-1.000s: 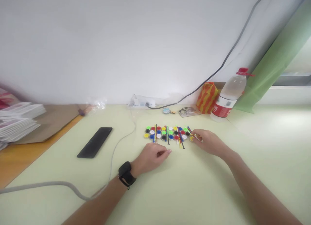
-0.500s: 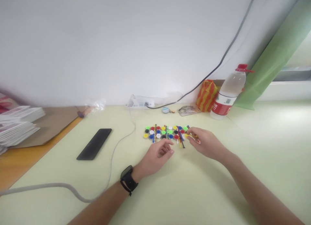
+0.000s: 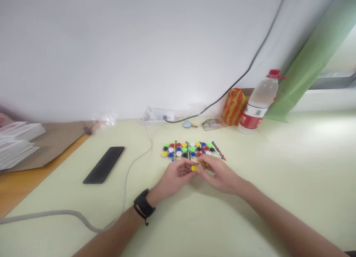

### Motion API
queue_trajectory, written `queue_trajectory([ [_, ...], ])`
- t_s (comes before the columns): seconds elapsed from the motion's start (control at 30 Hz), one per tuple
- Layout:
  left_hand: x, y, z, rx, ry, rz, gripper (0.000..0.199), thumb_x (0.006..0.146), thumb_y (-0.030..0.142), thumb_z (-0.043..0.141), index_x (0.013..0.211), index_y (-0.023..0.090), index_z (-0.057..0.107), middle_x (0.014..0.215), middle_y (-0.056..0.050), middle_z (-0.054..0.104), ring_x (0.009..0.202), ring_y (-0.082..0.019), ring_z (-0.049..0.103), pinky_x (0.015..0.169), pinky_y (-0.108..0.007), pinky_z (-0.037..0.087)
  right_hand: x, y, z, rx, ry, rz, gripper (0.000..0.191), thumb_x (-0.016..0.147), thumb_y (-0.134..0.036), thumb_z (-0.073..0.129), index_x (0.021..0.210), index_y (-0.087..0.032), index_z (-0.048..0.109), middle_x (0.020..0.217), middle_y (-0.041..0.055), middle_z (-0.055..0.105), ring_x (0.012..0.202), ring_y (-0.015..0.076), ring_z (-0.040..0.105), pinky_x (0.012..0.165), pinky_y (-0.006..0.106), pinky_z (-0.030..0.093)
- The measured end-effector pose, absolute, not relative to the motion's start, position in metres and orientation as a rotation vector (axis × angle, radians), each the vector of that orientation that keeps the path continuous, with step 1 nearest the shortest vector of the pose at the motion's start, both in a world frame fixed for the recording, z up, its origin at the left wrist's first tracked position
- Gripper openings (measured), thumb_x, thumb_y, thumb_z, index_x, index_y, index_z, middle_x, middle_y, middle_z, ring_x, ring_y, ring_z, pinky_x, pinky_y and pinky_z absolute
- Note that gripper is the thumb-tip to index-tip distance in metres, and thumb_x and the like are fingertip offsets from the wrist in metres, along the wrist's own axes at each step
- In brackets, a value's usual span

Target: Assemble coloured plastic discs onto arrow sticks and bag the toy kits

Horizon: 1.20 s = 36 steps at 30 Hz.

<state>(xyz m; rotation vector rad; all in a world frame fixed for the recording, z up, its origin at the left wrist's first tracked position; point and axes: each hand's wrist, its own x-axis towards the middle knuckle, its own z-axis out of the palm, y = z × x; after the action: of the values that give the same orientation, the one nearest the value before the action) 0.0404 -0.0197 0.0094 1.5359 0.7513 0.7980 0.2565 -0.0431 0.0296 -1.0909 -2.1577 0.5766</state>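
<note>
My left hand [image 3: 172, 177], a black watch on its wrist, pinches a small round yellow disc [image 3: 194, 169] between thumb and fingers. Right beside it, my right hand [image 3: 224, 174] grips a thin yellow stick [image 3: 202, 163], its thumb close to the disc. Just beyond both hands lie rows of small round discs [image 3: 179, 153] in green, red, yellow, white, blue and black. Thin coloured sticks [image 3: 188, 150] rest across these rows in bundles, and another bundle [image 3: 218, 150] slants at the right end. My fingers hide part of the nearest row.
A black phone [image 3: 104, 165] and a grey cable [image 3: 130, 175] lie to the left. Stacked white cards [image 3: 16, 153] sit on cardboard at far left. Toward the wall are a clear plastic bag [image 3: 158, 114], a striped bag [image 3: 234, 107] and a large water bottle [image 3: 257, 105].
My right hand has moved left from the right end of the rows, carrying yellow parts to my left hand. My left fingers have closed on the yellow disc. The view has shifted slightly.
</note>
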Motion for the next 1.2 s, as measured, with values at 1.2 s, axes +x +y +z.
queue_trajectory([
  [1.2,0.034,-0.021,0.018,2.044,0.874,1.030,0.016,0.095,0.030,0.069,0.108,0.022,0.072,0.106,-0.005,0.076,0.097,-0.020,0.072,0.090,-0.034,0.058,0.251,-0.045,0.020,-0.869,-2.187,0.496,0.038,0.105,-0.017,0.040,0.140,-0.028,0.052,0.121,0.0098,0.070,0.106,0.0232,0.067,0.089,0.040,0.056],
])
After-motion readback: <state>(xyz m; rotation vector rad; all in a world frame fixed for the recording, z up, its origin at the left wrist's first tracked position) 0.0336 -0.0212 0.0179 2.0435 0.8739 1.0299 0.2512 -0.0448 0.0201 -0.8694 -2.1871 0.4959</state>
